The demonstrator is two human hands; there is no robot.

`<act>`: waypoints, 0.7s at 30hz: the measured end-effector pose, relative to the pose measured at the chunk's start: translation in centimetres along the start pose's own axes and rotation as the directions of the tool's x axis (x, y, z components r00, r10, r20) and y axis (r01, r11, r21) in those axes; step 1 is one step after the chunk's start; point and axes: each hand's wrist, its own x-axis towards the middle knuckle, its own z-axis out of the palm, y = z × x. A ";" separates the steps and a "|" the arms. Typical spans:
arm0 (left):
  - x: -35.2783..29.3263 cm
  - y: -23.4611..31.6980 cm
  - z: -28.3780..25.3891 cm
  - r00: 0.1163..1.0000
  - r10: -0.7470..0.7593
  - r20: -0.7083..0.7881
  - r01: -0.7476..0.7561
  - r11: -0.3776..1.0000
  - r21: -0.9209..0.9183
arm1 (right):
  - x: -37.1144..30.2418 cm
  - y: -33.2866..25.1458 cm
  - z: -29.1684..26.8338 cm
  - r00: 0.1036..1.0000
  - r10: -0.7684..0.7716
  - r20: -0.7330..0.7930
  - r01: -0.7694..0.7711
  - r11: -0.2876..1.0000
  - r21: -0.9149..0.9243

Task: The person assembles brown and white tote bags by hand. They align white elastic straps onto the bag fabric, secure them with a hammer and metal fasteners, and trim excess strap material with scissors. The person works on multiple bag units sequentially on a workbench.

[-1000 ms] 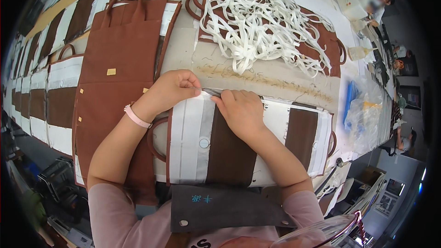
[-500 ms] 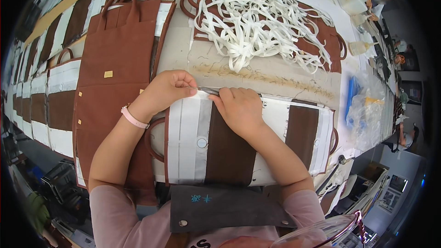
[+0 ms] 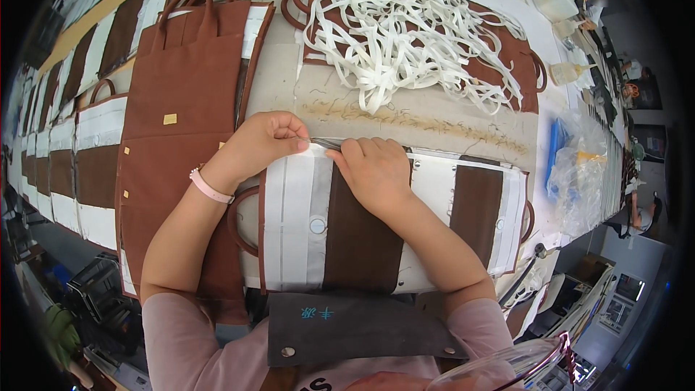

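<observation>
A flat bag piece [image 3: 362, 239] lies in front of me, with white strips, dark brown panels, a brown edge and brown handles. At its far edge, my left hand [image 3: 271, 145] is closed in a pinch near the corner, a pale bracelet on its wrist. Whatever lies between its fingertips is too small to make out. My right hand [image 3: 376, 174] is closed round a slim, pointed metal tool [image 3: 327, 143], its tip reaching the left fingertips. Most of the tool is hidden under my fingers, so its exact kind does not show. My right palm rests over the dark panel.
Stacked brown bags [image 3: 181, 80] stand close on the left, beyond them rows of similar pieces [image 3: 98, 166]. A tangle of white tape [image 3: 398, 36] covers another brown bag at the far side. Right of it are bottles [image 3: 568, 72] and clear plastic bags [image 3: 579, 181]. Other people sit farther right.
My right hand and the metal tool have shifted slightly to the left. My left hand stays almost in place, still pinching at the corner.
</observation>
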 end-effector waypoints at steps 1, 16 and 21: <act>0.0 0.1 0.0 1.000 -0.004 -0.001 0.004 1.000 0.009 | 0.0 0.0 0.1 1.000 -0.003 -0.005 0.003 1.000 0.001; 0.0 -0.1 0.0 1.000 0.005 -0.007 -0.005 0.997 0.072 | 0.0 0.3 0.0 0.985 0.131 0.108 -0.142 0.985 0.103; 0.1 -0.4 -0.2 1.000 0.011 0.004 -0.012 0.999 0.050 | -0.2 0.4 -0.3 0.999 0.029 0.028 -0.031 0.997 0.069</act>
